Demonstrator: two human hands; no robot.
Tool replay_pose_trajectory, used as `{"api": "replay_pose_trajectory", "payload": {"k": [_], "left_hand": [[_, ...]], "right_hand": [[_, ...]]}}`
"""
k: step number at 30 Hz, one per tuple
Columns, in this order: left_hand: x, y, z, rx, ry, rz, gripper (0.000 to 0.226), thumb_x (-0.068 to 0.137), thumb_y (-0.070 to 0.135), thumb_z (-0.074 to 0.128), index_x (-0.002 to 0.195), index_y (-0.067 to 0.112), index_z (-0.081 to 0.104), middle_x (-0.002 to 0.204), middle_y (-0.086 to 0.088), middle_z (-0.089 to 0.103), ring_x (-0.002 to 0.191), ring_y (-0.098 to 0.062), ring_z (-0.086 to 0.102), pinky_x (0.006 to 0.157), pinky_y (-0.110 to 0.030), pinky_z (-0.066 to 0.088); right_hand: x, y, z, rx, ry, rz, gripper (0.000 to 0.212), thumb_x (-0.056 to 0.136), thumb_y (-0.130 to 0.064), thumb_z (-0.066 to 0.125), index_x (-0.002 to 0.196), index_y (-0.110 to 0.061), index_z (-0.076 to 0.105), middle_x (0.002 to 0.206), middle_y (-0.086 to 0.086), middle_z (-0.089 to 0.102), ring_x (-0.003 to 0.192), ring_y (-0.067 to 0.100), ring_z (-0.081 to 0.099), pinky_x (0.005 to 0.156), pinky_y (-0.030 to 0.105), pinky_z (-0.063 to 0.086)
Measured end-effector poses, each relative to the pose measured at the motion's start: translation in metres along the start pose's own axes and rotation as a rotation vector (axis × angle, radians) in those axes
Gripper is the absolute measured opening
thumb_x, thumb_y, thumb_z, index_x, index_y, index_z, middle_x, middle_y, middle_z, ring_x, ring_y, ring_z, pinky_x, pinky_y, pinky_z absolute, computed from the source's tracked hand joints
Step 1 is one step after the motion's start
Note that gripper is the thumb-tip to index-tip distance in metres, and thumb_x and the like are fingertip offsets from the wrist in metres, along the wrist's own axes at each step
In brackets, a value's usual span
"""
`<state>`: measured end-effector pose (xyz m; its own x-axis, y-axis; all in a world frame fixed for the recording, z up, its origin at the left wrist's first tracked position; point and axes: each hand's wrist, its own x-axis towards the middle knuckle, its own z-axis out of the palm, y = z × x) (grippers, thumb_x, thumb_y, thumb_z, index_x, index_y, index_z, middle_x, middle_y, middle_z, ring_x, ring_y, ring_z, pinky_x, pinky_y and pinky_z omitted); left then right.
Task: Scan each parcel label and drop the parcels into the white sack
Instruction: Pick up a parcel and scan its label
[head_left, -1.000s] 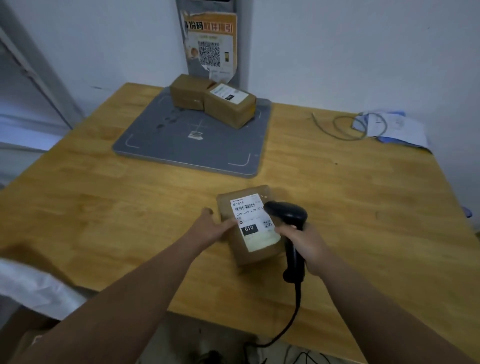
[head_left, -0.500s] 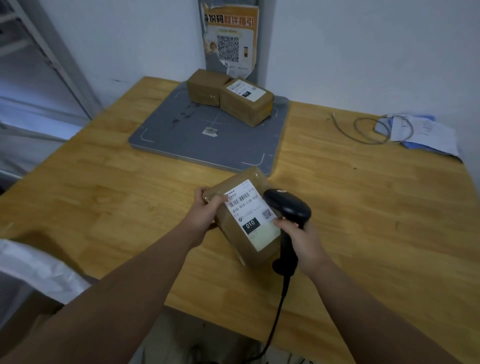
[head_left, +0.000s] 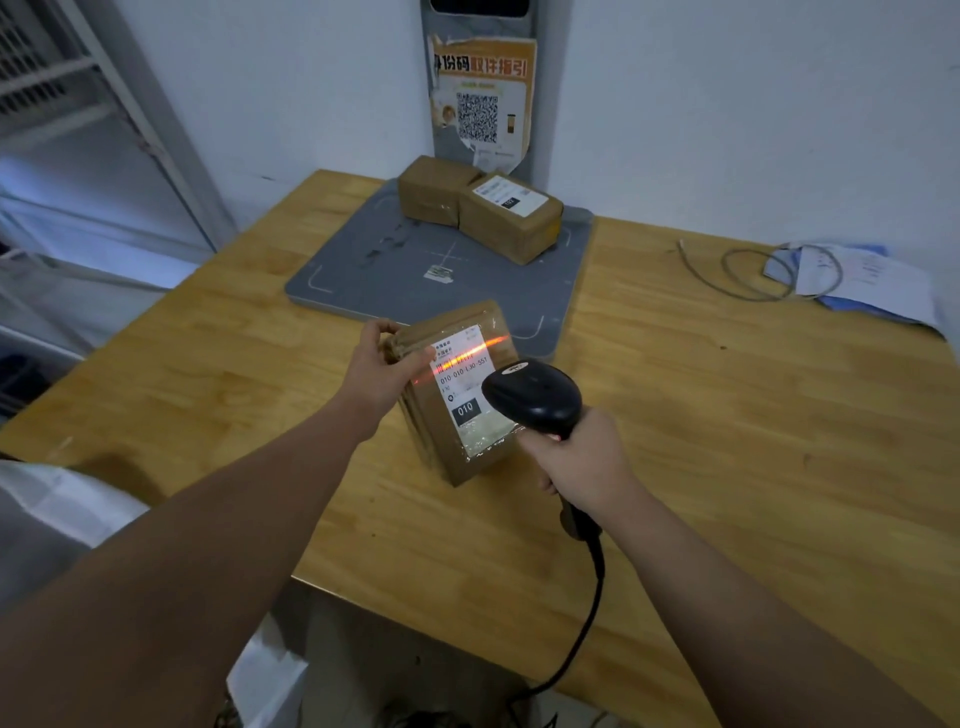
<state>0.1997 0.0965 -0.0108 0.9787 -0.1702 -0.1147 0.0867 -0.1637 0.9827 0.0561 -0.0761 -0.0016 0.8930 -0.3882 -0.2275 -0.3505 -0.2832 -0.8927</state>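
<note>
One brown parcel (head_left: 447, 441) is held tilted above the near middle of the wooden tabletop (head_left: 753, 426), its labelled face turned up; whether its lower end touches the wood cannot be told. Its single white label (head_left: 470, 402) bears a barcode, the digits 010 in a black box, and a bright orange-red scan line (head_left: 467, 356) running across the upper part. The left hand (head_left: 382, 371) grips the parcel's upper left corner, thumb on the labelled face and fingers curled round the far edge. The right hand (head_left: 582, 460) is closed round the handle of one black barcode scanner (head_left: 532, 397), whose head sits just over the label's right edge; one black cable (head_left: 584, 623) hangs from the handle past the tabletop's near edge. Two more brown parcels stand touching each other at the far side of one grey pad (head_left: 415, 280): the left parcel (head_left: 434, 189) shows no label, the right parcel (head_left: 514, 228) carries one white label on top. That makes three parcels in all. White sack material (head_left: 57, 514) shows at the lower left, beside the tabletop's near corner. At the far right lie one coiled grey wire (head_left: 753, 275) and some papers (head_left: 878, 283). One poster (head_left: 480, 104) with a QR code hangs on the wall behind the pad.
</note>
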Motion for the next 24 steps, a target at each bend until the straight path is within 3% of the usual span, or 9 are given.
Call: {"api": "replay_pose_trajectory", "payload": {"k": [11, 24], "left_hand": [[0.008, -0.006, -0.001, -0.001, -0.001, -0.026, 0.035, 0.087, 0.013, 0.070, 0.111, 0.014, 0.045, 0.094, 0.001, 0.066, 0.069, -0.011, 0.070, 0.058, -0.024, 0.057], [0.009, -0.013, 0.004, 0.010, 0.010, -0.020, 0.034, 0.088, 0.014, 0.069, 0.111, 0.017, 0.043, 0.096, 0.000, 0.064, 0.073, -0.010, 0.070, 0.059, -0.023, 0.056]], "right_hand": [[-0.003, -0.008, 0.000, -0.035, -0.039, 0.002, 0.011, 0.082, -0.014, 0.069, 0.074, -0.014, 0.061, 0.037, -0.010, 0.054, 0.036, 0.007, 0.056, 0.045, 0.021, 0.044], [-0.007, -0.003, -0.003, -0.025, -0.024, 0.012, 0.014, 0.080, -0.013, 0.067, 0.068, -0.015, 0.061, 0.036, -0.004, 0.053, 0.036, 0.011, 0.055, 0.046, 0.022, 0.048]]}}
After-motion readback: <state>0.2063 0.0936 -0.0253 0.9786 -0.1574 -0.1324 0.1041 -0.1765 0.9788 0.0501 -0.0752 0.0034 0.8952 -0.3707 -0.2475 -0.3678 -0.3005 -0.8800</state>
